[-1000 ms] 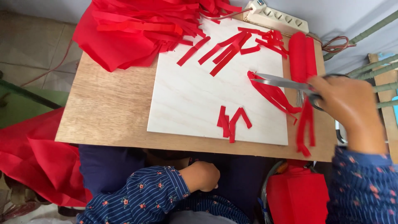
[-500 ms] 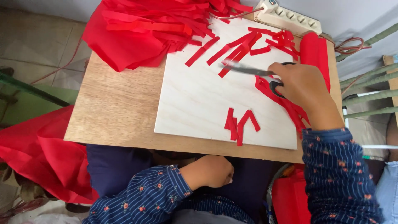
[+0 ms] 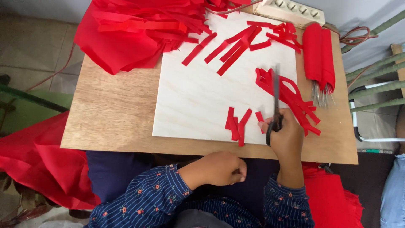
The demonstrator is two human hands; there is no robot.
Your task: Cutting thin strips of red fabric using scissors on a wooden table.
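Observation:
My right hand (image 3: 287,136) grips black-handled scissors (image 3: 276,90) at the near right of a pale wooden board (image 3: 198,97); the blades point away from me, over a loose bunch of red paper strips (image 3: 295,99). A few short red strips (image 3: 237,123) lie on the board just left of that hand. My left hand (image 3: 223,169) is a loose fist below the table's near edge, by my lap, holding nothing that I can see. Both sleeves are dark blue, striped, with small flowers.
The board lies on a brown wooden table (image 3: 109,114). A big heap of red paper (image 3: 135,29) fills the far left, with longer strips (image 3: 236,44) beside it. A red wrapped bundle with wire ends (image 3: 319,57) and a white power strip (image 3: 291,9) sit far right. Red cloth (image 3: 38,164) hangs low left.
My right hand has drawn the scissors from the right side in toward the board's near edge, and the blades now point away from me instead of leftward. My left hand has barely moved.

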